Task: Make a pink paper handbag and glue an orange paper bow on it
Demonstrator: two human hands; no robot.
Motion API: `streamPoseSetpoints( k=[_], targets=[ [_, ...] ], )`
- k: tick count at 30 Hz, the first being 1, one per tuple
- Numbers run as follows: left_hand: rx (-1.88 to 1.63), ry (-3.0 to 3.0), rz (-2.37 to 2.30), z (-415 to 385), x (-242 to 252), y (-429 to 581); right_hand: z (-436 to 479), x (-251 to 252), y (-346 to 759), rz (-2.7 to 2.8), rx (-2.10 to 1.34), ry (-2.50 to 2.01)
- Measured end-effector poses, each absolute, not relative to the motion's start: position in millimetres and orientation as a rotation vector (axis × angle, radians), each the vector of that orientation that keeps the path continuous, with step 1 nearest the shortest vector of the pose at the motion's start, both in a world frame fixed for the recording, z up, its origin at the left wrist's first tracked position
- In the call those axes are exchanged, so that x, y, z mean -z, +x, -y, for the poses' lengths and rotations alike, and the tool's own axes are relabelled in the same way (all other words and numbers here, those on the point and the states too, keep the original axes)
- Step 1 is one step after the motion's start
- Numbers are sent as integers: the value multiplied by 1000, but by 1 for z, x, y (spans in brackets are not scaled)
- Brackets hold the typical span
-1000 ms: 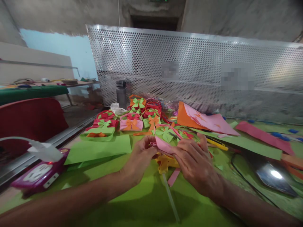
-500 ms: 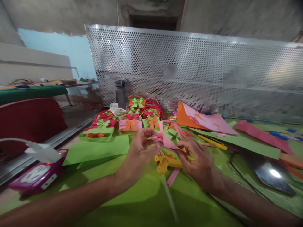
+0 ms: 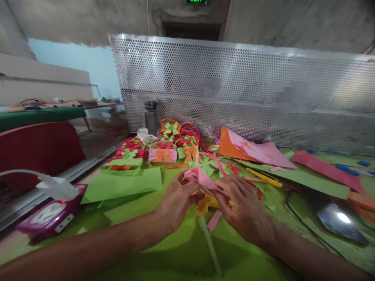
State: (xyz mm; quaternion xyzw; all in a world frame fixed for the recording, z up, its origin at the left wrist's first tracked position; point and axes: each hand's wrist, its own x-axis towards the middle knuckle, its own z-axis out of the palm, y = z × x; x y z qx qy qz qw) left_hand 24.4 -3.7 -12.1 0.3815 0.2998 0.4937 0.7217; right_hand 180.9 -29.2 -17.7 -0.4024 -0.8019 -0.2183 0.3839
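Between my two hands is a pink paper bag (image 3: 206, 180) with a thin strip handle arching up. My left hand (image 3: 179, 195) pinches its left side, and my right hand (image 3: 238, 199) grips its right side with bent fingers. Just below the bag lies a yellow hot glue gun (image 3: 206, 203), partly covered by my hands. A clear glue stick (image 3: 211, 246) sticks out of it toward me. Beside the gun, a short pink strip (image 3: 215, 220) rests on the green sheet.
Finished small paper bags with bows (image 3: 163, 152) cluster at the back. A yellow cutter (image 3: 265, 176) and pink sheets (image 3: 260, 148) lie to the right, near a dark phone (image 3: 336, 216). At left stand a purple power strip (image 3: 49, 218) and a green sheet (image 3: 123, 185).
My left hand has closed in on the bag's left side, its fingers now lower and under the paper. The pink bag has tilted and dropped slightly. The view has shifted a little.
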Motion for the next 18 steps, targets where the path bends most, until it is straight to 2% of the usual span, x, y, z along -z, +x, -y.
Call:
streamPoseSetpoints(
  k=[18],
  targets=[
    [-1033, 878, -653, 8, 12, 26, 32, 20, 190, 2274, 905, -935]
  ],
)
